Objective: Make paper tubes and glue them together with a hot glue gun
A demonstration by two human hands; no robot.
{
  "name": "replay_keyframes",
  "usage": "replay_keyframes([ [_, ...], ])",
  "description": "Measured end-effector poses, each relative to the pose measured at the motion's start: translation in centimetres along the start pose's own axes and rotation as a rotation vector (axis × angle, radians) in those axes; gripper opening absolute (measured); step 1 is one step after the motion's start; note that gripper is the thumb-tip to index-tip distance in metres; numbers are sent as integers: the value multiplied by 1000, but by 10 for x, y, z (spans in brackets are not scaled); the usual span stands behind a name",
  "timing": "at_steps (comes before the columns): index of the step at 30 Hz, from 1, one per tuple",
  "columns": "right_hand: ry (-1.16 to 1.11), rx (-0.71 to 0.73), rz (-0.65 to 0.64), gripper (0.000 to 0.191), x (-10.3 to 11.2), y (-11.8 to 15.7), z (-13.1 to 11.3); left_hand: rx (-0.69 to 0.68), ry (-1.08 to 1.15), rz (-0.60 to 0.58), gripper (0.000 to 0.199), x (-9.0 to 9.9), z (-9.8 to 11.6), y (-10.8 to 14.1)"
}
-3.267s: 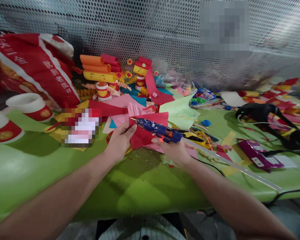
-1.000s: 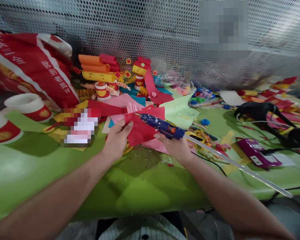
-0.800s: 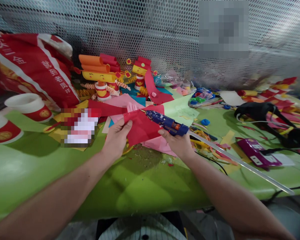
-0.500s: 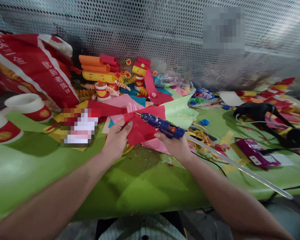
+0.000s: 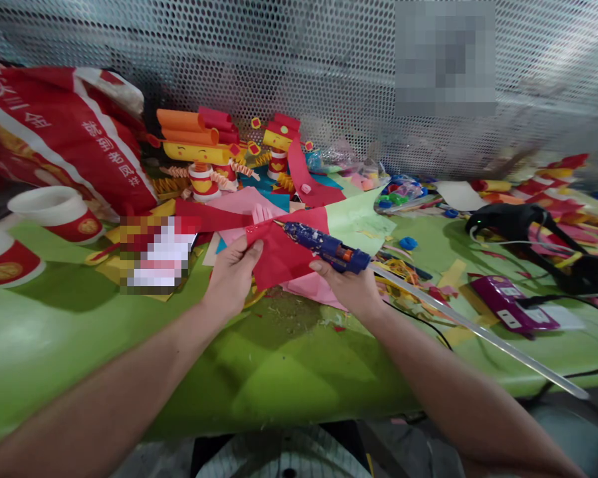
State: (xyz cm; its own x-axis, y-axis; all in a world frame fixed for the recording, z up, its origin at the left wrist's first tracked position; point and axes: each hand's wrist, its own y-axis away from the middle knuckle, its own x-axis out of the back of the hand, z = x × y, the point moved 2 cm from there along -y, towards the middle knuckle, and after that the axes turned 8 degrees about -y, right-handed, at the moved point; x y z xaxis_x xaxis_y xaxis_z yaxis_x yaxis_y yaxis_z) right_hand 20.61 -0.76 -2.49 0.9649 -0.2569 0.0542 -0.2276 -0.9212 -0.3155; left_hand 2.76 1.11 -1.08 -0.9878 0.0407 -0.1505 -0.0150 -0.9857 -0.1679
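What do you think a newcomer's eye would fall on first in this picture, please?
Probably the blue glue gun in the right hand, near the middle of the view, its tip by the upper edge of the red paper that the left hand holds. Next might come the paper figures with yellow heads, standing behind the hands on the green table, and the big red bag at the far left.

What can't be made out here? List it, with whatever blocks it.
All in the head view:
Glue gun trigger: hidden by the right grip.
Left grip, fingertips underneath: hidden by the red paper.
Phone screen text: blurred by mosaic.
Left cup: cut off by the left edge.
Mesh wall, upper right: partly masked by mosaic.
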Motion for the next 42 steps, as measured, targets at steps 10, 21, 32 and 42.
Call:
replay_keyframes([
  [10,6,-21,82,28,9,-10,-8,11,62,5,18,3,-5,-3],
  [21,48,25,81,27,10,-11,-7,2,66,-7,21,3,-7,-4],
  [32,-49,-47,104,30,7,-12,-9,-17,62,-10,20,2,-6,-3],
  [42,-7,-65,60,34,1,-6,-13,-32,37,-4,22,2,-5,-3],
])
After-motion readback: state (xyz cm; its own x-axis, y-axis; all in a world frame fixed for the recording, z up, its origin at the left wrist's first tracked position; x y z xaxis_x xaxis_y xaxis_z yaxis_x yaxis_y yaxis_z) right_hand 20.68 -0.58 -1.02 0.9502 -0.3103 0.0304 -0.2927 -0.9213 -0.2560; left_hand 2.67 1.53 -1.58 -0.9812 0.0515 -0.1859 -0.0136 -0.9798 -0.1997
